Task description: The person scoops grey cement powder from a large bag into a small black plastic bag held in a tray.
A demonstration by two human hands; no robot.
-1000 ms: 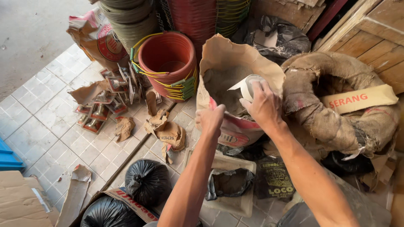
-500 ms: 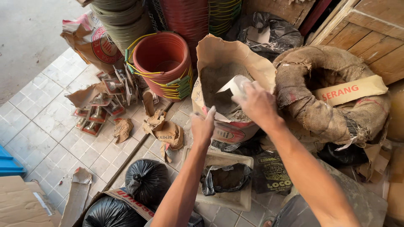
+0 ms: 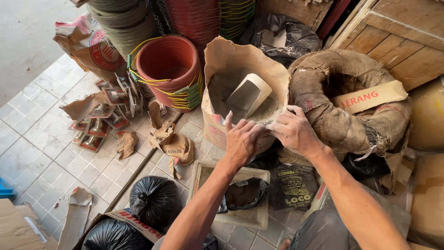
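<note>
Both hands had come off the scoop and dropped to the near rim of the open brown paper sack of grey powder (image 3: 217, 120). A second before, the right hand (image 3: 296, 132) gripped the pale scoop cut from a plastic container (image 3: 249, 96) above the powder; now that scoop lay released in the sack, tilted, its mouth toward seven o'clock, resting on the powder. The left hand (image 3: 243, 141) also sat lower than before. Fingers of both hands curled over the sack's edge at about six o'clock of its opening, the two hands touching; whether they pinched the paper or only pressed it could not be told. Judging by this, scooping had paused and the sack itself was being handled.

Around it:
- stacked red plastic buckets (image 3: 169, 62) at ten o'clock
- rolled burlap sack (image 3: 351, 102) at three o'clock
- black plastic bag (image 3: 155, 199) at seven o'clock
</note>
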